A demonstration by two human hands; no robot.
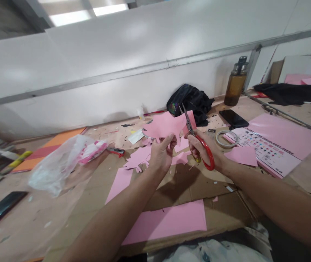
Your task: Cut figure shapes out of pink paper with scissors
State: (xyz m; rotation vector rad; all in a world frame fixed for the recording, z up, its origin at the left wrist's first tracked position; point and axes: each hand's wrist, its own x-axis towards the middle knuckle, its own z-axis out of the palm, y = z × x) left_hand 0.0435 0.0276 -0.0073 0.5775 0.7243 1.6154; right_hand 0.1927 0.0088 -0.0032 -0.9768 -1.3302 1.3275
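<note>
So the left hand (163, 153) has a jagged-edged piece of thin pink paper (162, 125) pinched at its lower edge, thumb on the near side. My guess is the grip sits low like that so the outline stays in plain view and the fingers keep out of the blades' way. The right hand (199, 147) is wrapped around a pair of metal scissors with red handles (190, 126), pointed up and away from the body, probably to give the blades a straight run at the paper. Their tips are slightly apart; I can't tell if paper actually sits between them.

As for where the pink piece is: it's up off the table, above and a bit beyond the left hand, and its right end is right at the blades, just past the right hand's fingers. Below is a flat sheet of brown cardboard (90, 211), likely there as a work mat. On it, just left of the left hand, lies a spiky pink paper cutout (139, 158), and a plain pink paper sheet (171, 220) lies nearer the body.
</note>
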